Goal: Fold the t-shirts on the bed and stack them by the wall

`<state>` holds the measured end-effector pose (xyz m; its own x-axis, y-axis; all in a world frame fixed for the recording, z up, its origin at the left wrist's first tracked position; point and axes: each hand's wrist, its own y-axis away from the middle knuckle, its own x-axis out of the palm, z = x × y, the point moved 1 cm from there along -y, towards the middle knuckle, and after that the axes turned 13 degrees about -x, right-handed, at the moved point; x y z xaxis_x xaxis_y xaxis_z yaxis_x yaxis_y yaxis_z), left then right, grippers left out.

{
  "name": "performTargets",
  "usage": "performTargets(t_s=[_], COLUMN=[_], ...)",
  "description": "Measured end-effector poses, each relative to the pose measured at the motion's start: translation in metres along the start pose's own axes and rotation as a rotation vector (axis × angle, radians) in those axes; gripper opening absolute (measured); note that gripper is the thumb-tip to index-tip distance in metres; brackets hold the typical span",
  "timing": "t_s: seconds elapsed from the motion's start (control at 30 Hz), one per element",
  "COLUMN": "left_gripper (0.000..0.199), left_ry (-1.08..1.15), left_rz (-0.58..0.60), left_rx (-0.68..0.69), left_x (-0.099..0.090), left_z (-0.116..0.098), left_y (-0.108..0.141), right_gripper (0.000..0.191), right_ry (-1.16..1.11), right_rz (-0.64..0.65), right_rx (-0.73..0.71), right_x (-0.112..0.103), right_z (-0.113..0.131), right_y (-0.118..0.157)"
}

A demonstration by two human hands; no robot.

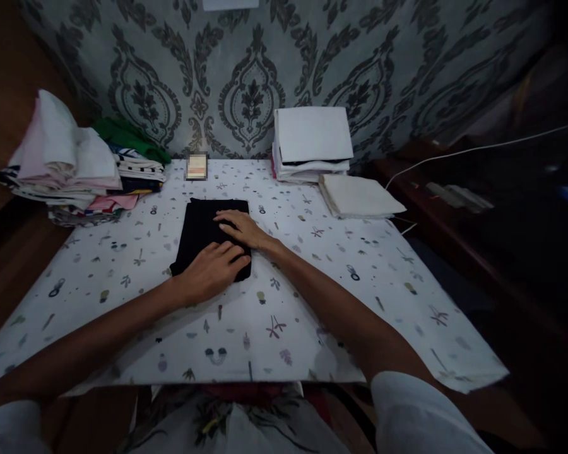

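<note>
A folded black cloth (201,230) lies flat on the patterned white table cover, left of the middle. My left hand (211,271) rests on its lower right part, fingers spread a little and pointing right. Higher up, my right hand (242,228) lies over the cloth's right edge with its fingers reaching left across it. Neither hand grips anything; both press or rest flat on the fabric. The parts of the cloth under the palms are hidden.
Piled folded clothes (71,164) stand at the back left, a green one (132,139) behind. A small card (197,166) lies near the wall. White stacked items (312,135) and a cream folded piece (362,195) sit back right, beside a thin cable (478,149).
</note>
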<state>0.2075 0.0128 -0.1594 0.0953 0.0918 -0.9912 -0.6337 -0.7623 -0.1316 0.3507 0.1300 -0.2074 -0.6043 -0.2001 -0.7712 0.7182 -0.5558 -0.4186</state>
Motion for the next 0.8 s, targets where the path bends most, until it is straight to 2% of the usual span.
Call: performTargets(t_s=[0.2, 0.47, 0.67, 0.73, 0.8], left_gripper=[0.017, 0.027, 0.031, 0.033, 0.031], left_ry=[-0.118, -0.044, 0.047, 0.113, 0.192], left_rz=[-0.064, -0.067, -0.063, -0.07, -0.1], left_rx=[0.024, -0.034, -0.021, 0.007, -0.057], left_x=[0.009, 0.015, 0.006, -0.001, -0.011], left_z=[-0.009, -0.008, -0.012, -0.004, 0.012], left_y=[-0.015, -0.009, 0.01, 0.022, 0.035], right_gripper=[0.036, 0.037, 0.036, 0.036, 0.036], right_ry=[0.003, 0.021, 0.035, 0.033, 0.054], right_rz=[0.075, 0.061, 0.038, 0.048, 0.068], right_rx=[0.004, 0.007, 0.014, 0.017, 0.038], right_x=[0.0, -0.002, -0.003, -0.005, -0.006], right_z=[-0.004, 0.002, 0.006, 0.007, 0.012], right_y=[-0.002, -0.001, 0.0, 0.0, 0.0])
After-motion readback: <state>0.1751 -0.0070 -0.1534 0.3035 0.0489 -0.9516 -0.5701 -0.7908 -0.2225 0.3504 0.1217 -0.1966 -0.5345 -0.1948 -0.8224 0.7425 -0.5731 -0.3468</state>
